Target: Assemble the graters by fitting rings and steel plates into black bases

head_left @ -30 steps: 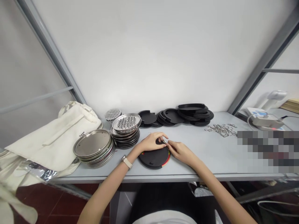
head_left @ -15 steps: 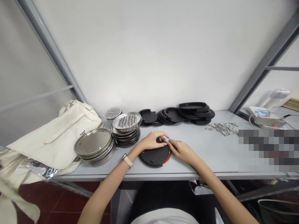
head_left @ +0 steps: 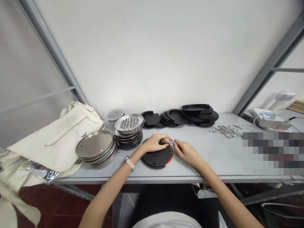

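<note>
A round black plastic disc (head_left: pixel 158 158) lies on the table before me, a red and yellow edge showing at its right side. My left hand (head_left: pixel 155 143) is over the disc's far part, thumb and forefinger pinched on one end of a small bent metal wire clip (head_left: pixel 170 142). Pinching the other end of the clip is my right hand (head_left: pixel 186 152), just right of the disc. The fingers cover most of the clip, so its exact shape is hard to make out.
Metal discs (head_left: pixel 95 145) are stacked at left, beside metal grater discs (head_left: pixel 130 124). Black plastic discs (head_left: pixel 177 116) sit along the wall. Loose wire clips (head_left: pixel 226 131) are heaped at right. A cream cloth bag (head_left: pixel 57 136) spreads over the table's left end.
My right hand has shifted slightly right and up, and more of the wire clip shows between my hands. The black disc has turned or shifted slightly; my left hand is almost unmoved.
</note>
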Demonstrator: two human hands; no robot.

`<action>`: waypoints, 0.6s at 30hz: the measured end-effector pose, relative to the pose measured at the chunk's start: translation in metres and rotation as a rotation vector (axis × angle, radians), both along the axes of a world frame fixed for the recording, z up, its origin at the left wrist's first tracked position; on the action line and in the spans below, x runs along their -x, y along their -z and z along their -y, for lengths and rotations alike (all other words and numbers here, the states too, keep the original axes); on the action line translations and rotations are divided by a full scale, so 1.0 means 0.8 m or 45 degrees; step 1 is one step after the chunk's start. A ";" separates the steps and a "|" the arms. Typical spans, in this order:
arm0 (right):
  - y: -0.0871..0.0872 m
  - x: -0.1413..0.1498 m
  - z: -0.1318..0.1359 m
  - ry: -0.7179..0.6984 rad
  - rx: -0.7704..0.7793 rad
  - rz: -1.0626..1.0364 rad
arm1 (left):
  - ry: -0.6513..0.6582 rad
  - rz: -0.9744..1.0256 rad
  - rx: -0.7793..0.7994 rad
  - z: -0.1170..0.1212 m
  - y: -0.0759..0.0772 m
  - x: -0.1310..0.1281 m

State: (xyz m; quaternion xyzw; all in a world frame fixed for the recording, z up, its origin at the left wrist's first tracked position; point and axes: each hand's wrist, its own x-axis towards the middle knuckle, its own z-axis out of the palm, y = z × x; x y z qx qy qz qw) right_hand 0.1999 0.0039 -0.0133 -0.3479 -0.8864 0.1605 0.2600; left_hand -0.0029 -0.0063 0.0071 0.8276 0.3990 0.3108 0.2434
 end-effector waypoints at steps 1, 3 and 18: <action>0.000 0.000 0.000 0.001 -0.006 0.004 | -0.001 0.004 0.000 -0.001 0.001 0.000; 0.001 0.000 -0.001 -0.011 -0.009 0.021 | -0.004 0.017 0.010 -0.002 0.004 0.001; 0.003 0.001 -0.002 -0.089 0.039 0.097 | 0.022 0.061 0.005 0.002 0.004 -0.002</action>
